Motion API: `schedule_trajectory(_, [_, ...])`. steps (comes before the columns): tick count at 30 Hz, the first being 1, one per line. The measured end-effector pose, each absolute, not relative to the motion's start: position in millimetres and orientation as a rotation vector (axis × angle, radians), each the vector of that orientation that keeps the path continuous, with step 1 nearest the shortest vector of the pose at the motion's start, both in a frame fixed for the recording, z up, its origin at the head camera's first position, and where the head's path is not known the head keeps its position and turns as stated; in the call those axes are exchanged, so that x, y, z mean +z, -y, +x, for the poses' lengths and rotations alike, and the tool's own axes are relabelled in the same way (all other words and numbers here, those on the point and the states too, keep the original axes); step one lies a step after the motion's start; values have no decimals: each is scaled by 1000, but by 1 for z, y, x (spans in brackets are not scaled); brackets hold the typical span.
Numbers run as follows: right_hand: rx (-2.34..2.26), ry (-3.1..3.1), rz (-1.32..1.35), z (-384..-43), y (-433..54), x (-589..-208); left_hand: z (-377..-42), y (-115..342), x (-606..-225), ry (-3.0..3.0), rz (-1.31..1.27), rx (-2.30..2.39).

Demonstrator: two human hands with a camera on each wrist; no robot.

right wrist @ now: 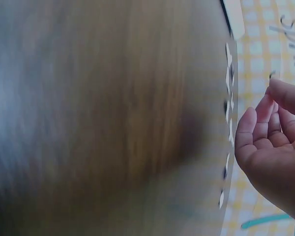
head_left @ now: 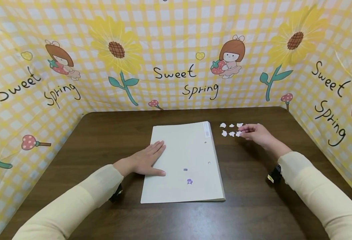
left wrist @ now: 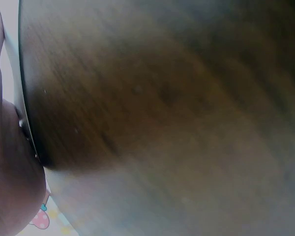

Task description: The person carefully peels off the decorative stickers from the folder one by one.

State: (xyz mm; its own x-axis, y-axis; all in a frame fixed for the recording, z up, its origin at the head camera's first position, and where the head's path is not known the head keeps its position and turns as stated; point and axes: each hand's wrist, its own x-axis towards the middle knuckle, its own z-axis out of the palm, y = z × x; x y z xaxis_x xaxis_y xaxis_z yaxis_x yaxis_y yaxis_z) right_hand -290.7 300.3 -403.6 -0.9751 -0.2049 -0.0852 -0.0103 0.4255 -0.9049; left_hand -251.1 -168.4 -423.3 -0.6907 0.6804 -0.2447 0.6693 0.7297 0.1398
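A cream folder (head_left: 182, 146) lies on the table, with two holes and a white label along its right side. My left hand (head_left: 146, 158) rests flat on its left edge, fingers spread and thumb out straight. Low on the folder are a purple figure sticker (head_left: 189, 181) and a tiny purple rectangle (head_left: 185, 169). Over two rows of small white irregular cutouts (head_left: 224, 133) reaches my right hand (head_left: 258, 136), its fingertips right by a star-like cutout (head_left: 238, 134). In the right wrist view its fingers (right wrist: 247, 123) bend loosely, thumb near the index fingertip, with nothing visible between them. Part of the rows is hidden behind this hand.
The dark wooden table (head_left: 113, 128) carries the folder in its middle and the cutouts at the back right. A yellow checked cloth (head_left: 176, 50) printed with flowers and figures walls in the back and both sides. Dark wrist cameras (head_left: 274, 174) sit beneath both sleeves.
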Motion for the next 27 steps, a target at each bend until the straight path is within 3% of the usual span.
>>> schedule_trajectory(12, [-1514,-2558,-79,-303,-333,-407,-250,168,-422,-2657,1058,54])
schedule_trajectory(27, [-1387,-2617,-100,-309,-334,-414,-253,169,-427,-2660,1051,59])
